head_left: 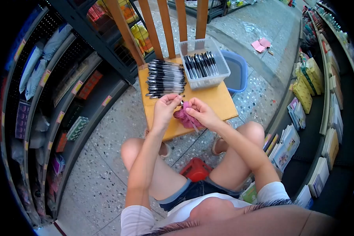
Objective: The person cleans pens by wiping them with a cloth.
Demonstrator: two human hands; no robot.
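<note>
In front of me, over the near edge of a wooden chair seat (220, 107), my two hands are close together. My left hand (165, 110) pinches the dark end of a pen (181, 103). My right hand (202, 113) is closed on a crumpled pink cloth (183, 118), which is bunched around the pen and hides most of its barrel. Just beyond my left hand, a stack of clear pens with black caps (165, 78) lies on the seat. A clear plastic bin (208, 82) holding several more pens stands to its right.
A blue bucket (240, 65) stands on the floor behind the seat's right side. Shelves (106, 101) curve along the left, and shelves with books (285, 147) along the right. Something red (196, 169) lies between my legs. Pink paper (260, 44) is on the floor farther off.
</note>
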